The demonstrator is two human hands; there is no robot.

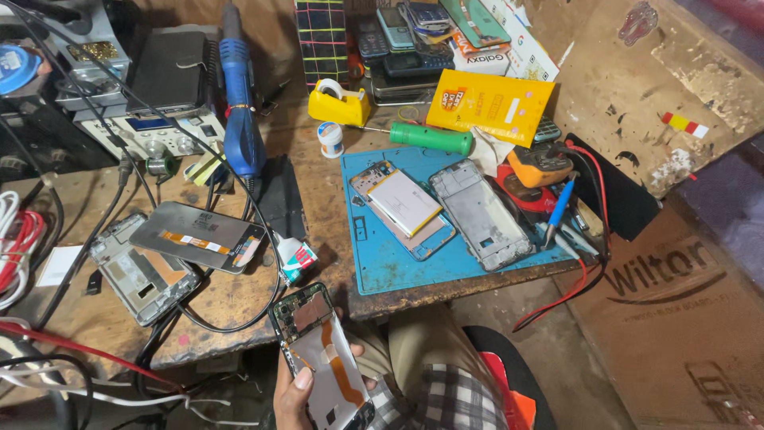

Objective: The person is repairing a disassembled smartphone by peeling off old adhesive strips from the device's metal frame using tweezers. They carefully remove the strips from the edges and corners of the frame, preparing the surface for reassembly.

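Note:
My left hand grips an opened phone by its lower edge, near my lap below the bench's front edge. The phone's back is off, showing a green circuit board at the top and an orange flex cable across a pale battery area. My right hand is out of view. On the blue work mat lie a second opened phone with a white battery and an empty grey phone frame.
A phone screen panel and another frame lie at the left among black cables. A blue hot-air tool, yellow tape dispenser, green-handled screwdriver, yellow packet and stacked phones sit farther back. Red and black leads hang at the right.

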